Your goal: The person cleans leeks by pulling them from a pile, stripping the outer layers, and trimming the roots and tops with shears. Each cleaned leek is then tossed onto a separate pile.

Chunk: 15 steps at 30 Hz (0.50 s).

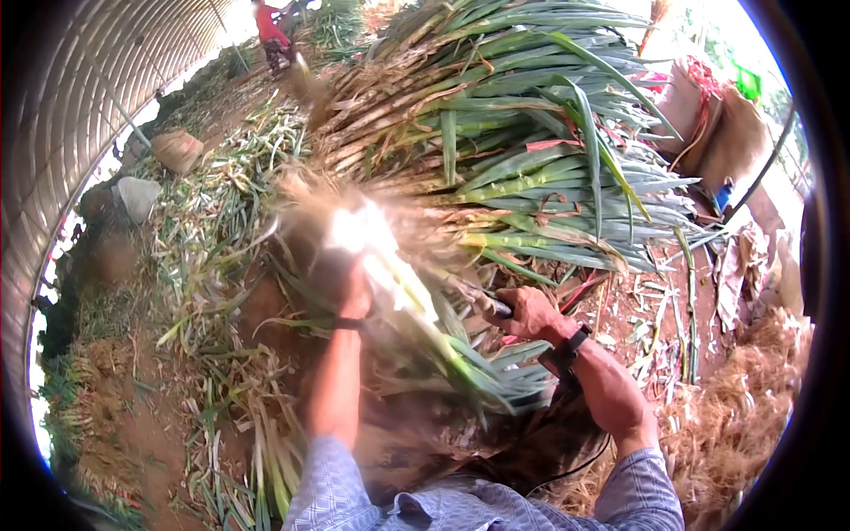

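Note:
My left hand [356, 285], smeared by motion and glare, is closed around a bundle of long green onions [407, 305]. The bundle slants from the hand down to the right, its white stalks overexposed and its green leaves fanned out at the lower end. My right hand [529, 312] grips a dark-handled tool [501, 309] just right of the bundle. The tool's far end is too blurred to name. Beyond both hands lies a large pile of green onions [531, 133], roots to the left and leaves to the right.
Cut leaves and stalks [239, 212] litter the ground on the left. Fibrous root trimmings [726, 407] are heaped at the right. Sacks [739, 133] stand behind the pile. At the far end is another person [271, 35] in red, beneath a curved ribbed roof [97, 97].

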Motion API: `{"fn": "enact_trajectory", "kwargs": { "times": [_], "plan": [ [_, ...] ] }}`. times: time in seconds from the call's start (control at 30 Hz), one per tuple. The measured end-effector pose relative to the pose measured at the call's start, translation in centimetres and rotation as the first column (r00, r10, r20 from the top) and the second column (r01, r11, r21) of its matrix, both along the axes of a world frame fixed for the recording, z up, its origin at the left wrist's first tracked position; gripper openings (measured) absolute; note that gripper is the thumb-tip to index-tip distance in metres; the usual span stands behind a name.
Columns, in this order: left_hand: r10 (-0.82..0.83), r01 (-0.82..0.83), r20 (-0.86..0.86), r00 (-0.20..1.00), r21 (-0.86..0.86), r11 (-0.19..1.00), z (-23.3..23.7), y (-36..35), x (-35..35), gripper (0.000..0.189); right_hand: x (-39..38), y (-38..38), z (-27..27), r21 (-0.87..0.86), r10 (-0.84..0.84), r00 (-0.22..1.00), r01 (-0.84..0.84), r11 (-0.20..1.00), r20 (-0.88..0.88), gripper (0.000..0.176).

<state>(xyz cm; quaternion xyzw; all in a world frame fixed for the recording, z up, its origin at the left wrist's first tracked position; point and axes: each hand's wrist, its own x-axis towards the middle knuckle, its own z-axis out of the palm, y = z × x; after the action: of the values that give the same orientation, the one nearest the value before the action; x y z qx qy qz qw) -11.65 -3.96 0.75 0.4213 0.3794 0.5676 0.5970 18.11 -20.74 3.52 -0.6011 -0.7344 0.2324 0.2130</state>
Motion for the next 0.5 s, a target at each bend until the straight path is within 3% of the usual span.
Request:
{"fn": "enact_trajectory", "kwargs": {
  "times": [0.03, 0.07, 0.17, 0.23, 0.3, 0.37, 0.5],
  "plan": [
    [0.084, -0.080, -0.098, 0.992, 0.044, 0.996, -0.2, -0.1, 0.5, 0.028, -0.4, 0.2, 0.0, 0.022, 0.001, 1.000, -0.001, 1.000, 0.027, 0.037],
    [0.046, -0.046, -0.005, 0.999, -0.060, 0.997, -1.0, 0.1, 0.6, 0.022, -0.7, 0.4, -0.2, 0.043, -0.004, 0.999, 0.001, 0.999, 0.054, 0.037],
    [-0.142, 0.158, 0.109, 0.984, -0.154, 0.975, -0.6, -1.4, 0.7, 0.026, -0.8, 1.0, -1.2, 0.106, -0.078, 0.995, 0.071, 0.992, 0.059, 0.036],
    [-0.154, 0.182, 0.163, 0.975, -0.174, 0.968, -0.2, -2.0, 0.8, 0.029, -1.0, 1.0, -0.8, 0.118, -0.093, 0.996, 0.094, 0.989, -0.008, 0.031],
    [-0.159, 0.205, 0.236, 0.959, -0.186, 0.961, 0.2, -2.1, 0.7, 0.037, -1.6, 0.9, 0.0, 0.156, -0.080, 0.996, 0.074, 0.985, 0.037, 0.030],
    [-0.183, 0.234, 0.266, 0.946, -0.176, 0.956, -0.5, -1.4, 0.0, 0.037, -2.0, 1.1, -0.3, 0.132, -0.110, 0.993, 0.103, 0.986, 0.048, 0.030],
    [-0.206, 0.275, 0.329, 0.922, -0.180, 0.944, -0.3, -1.3, 0.2, 0.036, -3.2, 1.5, -0.9, 0.241, -0.133, 0.990, 0.120, 0.963, 0.037, 0.031]
  ]
}}
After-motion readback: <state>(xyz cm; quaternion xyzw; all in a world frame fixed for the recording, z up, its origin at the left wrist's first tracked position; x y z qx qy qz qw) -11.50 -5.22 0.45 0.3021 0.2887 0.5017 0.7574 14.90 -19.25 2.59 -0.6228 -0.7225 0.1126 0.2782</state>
